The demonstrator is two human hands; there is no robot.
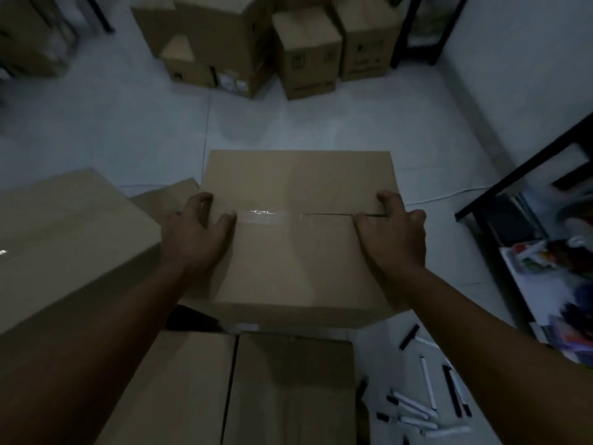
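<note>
Tape of clear shiny plastic (263, 216) covers the left half of the slit on top of the brown cardboard box (298, 252). This box sits in the middle of the frame with its two top flaps shut. The right half of the slit is bare and shows as a thin dark line.

The left hand (195, 232) holds the left edge of the box. Its fingers bend down over the side and its thumb presses on the end of the tape. The right hand (393, 232) holds the right edge the same way, with its thumb on the bare slit. The two hands are well apart, one at each end of the slit.

Two more plain brown boxes (288, 390) lie just below it, at the bottom of the frame. A big brown box (70, 232) stands at the left, close to the left arm. A pile of brown boxes (256, 46) stands at the top, on the white tiled floor (321, 123). Black and white marker pens (426, 387) lie scattered on the floor at the lower right. A black metal shelf (519, 175) stands at the right edge.
</note>
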